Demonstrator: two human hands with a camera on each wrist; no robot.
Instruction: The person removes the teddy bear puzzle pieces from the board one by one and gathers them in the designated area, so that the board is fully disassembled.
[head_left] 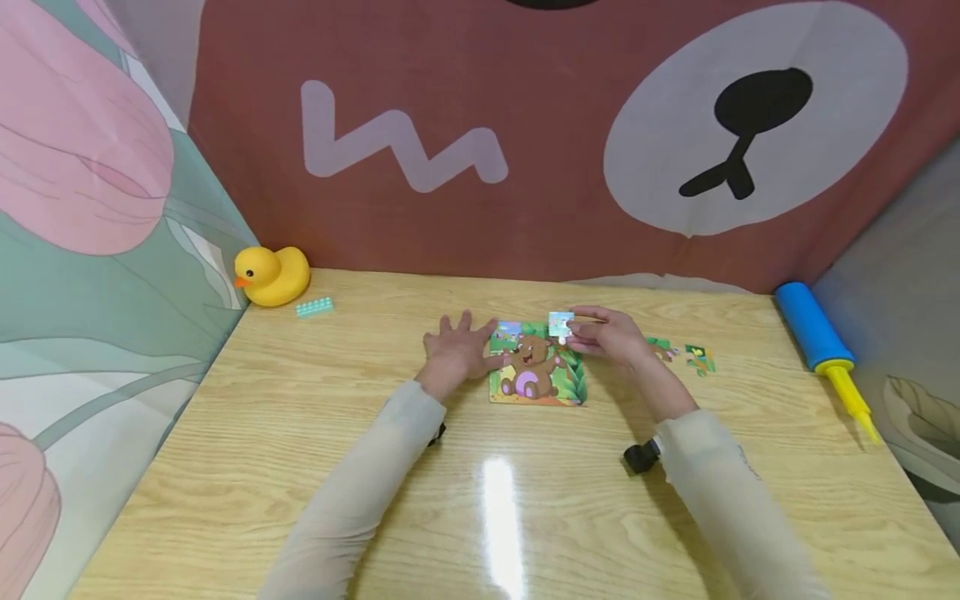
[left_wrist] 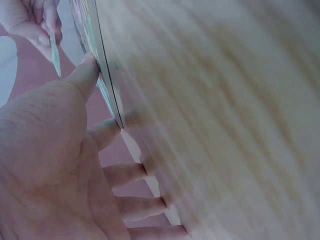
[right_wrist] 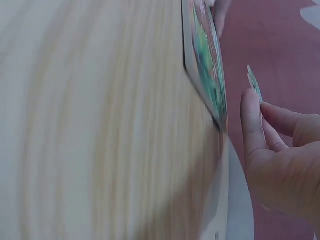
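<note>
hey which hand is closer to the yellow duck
The left hand. It rests at the left edge of the puzzle, right of the duck; the right hand is farther right, holding a piece.

Table (head_left: 285, 417): pale wood-grain top, bright reflection (head_left: 501, 525) toward the front. Directly on it: yellow duck (head_left: 276, 279) and turquoise toy brick (head_left: 314, 307) at far left, bear puzzle (head_left: 529, 379) at centre, loose puzzle pieces (head_left: 701, 360) to its right, blue-and-yellow pump (head_left: 814, 329) along right edge
</note>
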